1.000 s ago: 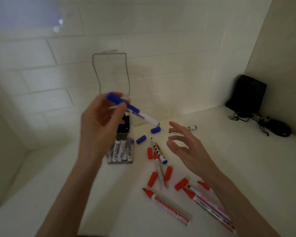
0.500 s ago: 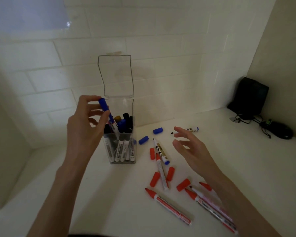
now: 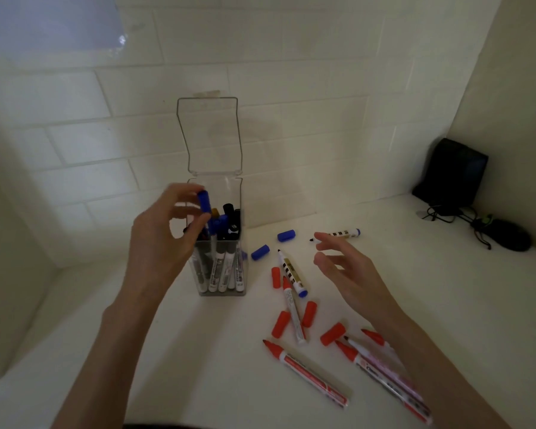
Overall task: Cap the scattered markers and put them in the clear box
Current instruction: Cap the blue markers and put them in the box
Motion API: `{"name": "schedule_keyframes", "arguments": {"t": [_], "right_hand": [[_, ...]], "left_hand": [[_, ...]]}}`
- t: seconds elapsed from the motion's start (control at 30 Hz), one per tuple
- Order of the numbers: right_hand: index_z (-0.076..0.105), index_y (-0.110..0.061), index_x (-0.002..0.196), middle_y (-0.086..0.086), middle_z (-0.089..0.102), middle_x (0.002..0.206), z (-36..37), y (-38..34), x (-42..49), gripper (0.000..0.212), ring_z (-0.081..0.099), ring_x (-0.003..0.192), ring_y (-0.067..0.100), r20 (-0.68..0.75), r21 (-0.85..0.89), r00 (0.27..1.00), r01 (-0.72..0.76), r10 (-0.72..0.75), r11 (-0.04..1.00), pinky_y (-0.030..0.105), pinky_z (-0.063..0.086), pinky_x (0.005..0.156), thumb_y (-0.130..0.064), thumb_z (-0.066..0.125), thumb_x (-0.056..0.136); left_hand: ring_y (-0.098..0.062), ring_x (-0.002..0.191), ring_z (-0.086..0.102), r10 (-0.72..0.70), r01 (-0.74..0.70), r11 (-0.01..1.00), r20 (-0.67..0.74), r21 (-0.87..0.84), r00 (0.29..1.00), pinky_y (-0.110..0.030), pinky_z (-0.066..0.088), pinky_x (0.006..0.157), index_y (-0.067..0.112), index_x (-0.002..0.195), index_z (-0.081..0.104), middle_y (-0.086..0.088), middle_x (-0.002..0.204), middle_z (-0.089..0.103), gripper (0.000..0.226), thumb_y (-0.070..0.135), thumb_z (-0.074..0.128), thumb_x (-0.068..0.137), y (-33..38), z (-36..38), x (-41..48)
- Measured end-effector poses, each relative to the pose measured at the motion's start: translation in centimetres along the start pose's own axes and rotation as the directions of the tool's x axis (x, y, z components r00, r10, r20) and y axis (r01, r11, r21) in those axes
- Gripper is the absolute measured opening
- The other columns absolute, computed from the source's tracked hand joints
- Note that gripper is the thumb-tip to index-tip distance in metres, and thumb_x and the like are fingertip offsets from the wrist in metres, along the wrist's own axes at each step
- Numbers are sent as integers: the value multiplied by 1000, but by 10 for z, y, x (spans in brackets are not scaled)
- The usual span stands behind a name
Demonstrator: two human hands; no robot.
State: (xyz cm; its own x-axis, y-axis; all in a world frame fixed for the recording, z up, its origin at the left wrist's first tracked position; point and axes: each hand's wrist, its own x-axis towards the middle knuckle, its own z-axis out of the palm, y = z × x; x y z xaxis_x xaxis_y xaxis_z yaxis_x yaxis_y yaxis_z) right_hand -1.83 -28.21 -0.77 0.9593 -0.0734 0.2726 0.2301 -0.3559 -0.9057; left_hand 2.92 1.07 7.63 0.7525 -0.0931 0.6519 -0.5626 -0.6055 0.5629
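The clear box (image 3: 239,193) stands upright with its lid (image 3: 209,134) swung up, and several capped markers stand inside. My left hand (image 3: 164,239) pinches a blue-capped marker (image 3: 204,202) upright, its lower end inside the box. My right hand (image 3: 347,267) hovers with spread fingers and holds nothing. Below it lie uncapped markers: two with blue ends (image 3: 291,272) (image 3: 338,234), one in the middle (image 3: 294,314) and three red-tipped ones (image 3: 307,374) (image 3: 384,379). Loose blue caps (image 3: 287,235) (image 3: 260,252) and several red caps (image 3: 332,334) are scattered among them.
A white tiled wall stands close behind the box. At the back right corner sits a black case (image 3: 452,171) with cables and a dark mouse (image 3: 508,239). A side wall closes off the left.
My left hand has turned the blue-capped marker from slanted in the air to upright and lowered it into the box. My right hand stayed hovering over the scattered markers.
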Motion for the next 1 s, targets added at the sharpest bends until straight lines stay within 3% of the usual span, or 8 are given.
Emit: {"name": "schedule_keyframes", "arguments": {"t": [0.17, 0.27, 0.37, 0.53, 0.63, 0.77, 0.87, 1.0], "right_hand": [[55, -38, 136, -13, 60, 126, -1, 0, 0, 49, 65, 109, 5, 1, -16, 1000, -2, 2, 1000, 23, 54, 91, -53, 57, 90], [56, -36, 135, -12, 61, 125, -1, 0, 0, 49, 65, 108, 5, 1, -12, 1000, -5, 5, 1000, 21, 54, 88, -53, 57, 89], [57, -37, 135, -14, 62, 123, -1, 1, 1, 47, 66, 107, 6, -1, -10, 1000, -2, 2, 1000, 21, 54, 87, -52, 57, 91], [58, -37, 133, -13, 62, 122, -2, 1, 2, 49, 67, 106, 6, -4, -3, 1000, -12, 12, 1000, 22, 55, 87, -57, 55, 89], [59, -36, 132, -13, 63, 120, -3, 1, 2, 47, 66, 106, 5, -19, -12, 1000, -19, 19, 1000, 20, 54, 85, -56, 55, 90], [63, -32, 128, -12, 65, 114, -16, 10, 6, 32, 64, 102, 2, -172, -99, 983, -87, 69, 991, 12, 49, 78, -38, 61, 96], [62, -26, 128, -4, 64, 116, -31, 28, 11, 31, 62, 101, 8, -276, -257, 960, -131, 57, 957, 16, 46, 79, -25, 63, 97], [51, -23, 142, 3, 53, 137, -46, 52, 31, 46, 52, 122, 20, -213, -516, 976, -150, 44, 843, 39, 46, 104, -20, 60, 97]], "left_hand": [[-10, 102, 65, 68, -87, 982, 116, 169, 991, -47, 51, 98, 27, 106, 72, 15, 107, 70, 17, 21, 70, 91, -18, 5, -8], [-15, 112, 57, 126, -144, 964, 92, 223, 988, -37, 47, 97, 24, 116, 70, 5, 118, 65, 24, 17, 60, 96, -23, 11, -13], [-15, 106, 49, 54, -39, 970, -56, 240, 997, -27, 39, 88, 16, 116, 64, -1, 115, 59, 27, 4, 51, 96, -20, 8, -15], [-30, 116, 48, 63, -70, 864, 30, 498, 998, -43, 39, 90, 14, 100, 70, -7, 117, 55, 18, 22, 57, 89, -25, 1, -12], [-28, 118, 49, 113, -106, 898, 9, 427, 994, -39, 38, 94, 15, 106, 70, -6, 123, 54, 20, 13, 67, 86, -11, 4, -11], [-14, 100, 56, 276, -259, 944, -59, 203, 959, -26, 49, 88, 12, 106, 67, -4, 115, 60, 20, 7, 59, 88, 34, 30, -16], [-6, 84, 60, 278, -298, 949, 178, 100, 944, -19, 53, 78, 18, 111, 68, 6, 111, 65, 26, 4, 56, 93, 58, 73, -23], [-26, 110, 60, -52, -159, 910, 487, 383, 872, -38, 51, 91, 17, 134, 57, -4, 131, 59, 47, -4, 48, 93, 47, 149, -11]]}}
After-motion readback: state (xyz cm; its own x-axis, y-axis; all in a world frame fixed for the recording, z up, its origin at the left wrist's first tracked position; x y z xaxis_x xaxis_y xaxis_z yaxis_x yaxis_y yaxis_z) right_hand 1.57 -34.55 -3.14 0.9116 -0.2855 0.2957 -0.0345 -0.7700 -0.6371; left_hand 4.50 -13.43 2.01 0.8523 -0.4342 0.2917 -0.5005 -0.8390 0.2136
